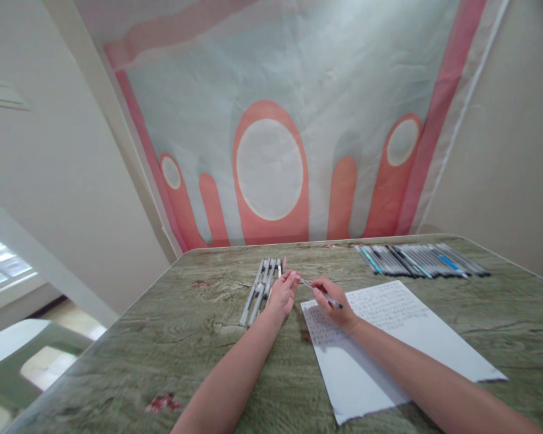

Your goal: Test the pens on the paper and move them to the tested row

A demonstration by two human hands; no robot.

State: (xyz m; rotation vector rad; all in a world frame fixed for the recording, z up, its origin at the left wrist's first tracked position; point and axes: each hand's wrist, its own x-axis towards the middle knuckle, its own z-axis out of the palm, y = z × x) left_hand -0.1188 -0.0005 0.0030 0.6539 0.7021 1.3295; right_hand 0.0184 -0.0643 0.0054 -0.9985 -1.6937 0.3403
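Note:
My right hand [331, 301] is closed round a slim clear pen [308, 283], whose dark end sticks out past the fingers to the right. The pen's far end reaches the pinched fingertips of my left hand [284, 293], which hide that end. Under my right wrist lies a white sheet of paper [416, 361] with rows of handwriting on its upper part. Just left of my left hand, several clear pen barrels with dark parts [254, 298] lie side by side, partly covered by the hand.
A long row of pens [398, 259], mostly clear and black with a few blue ones, lies at the back right of the wood-patterned table [172, 337]. Behind the table hangs a patterned sheet [317, 90]. A pale chair [36, 349] stands at the left.

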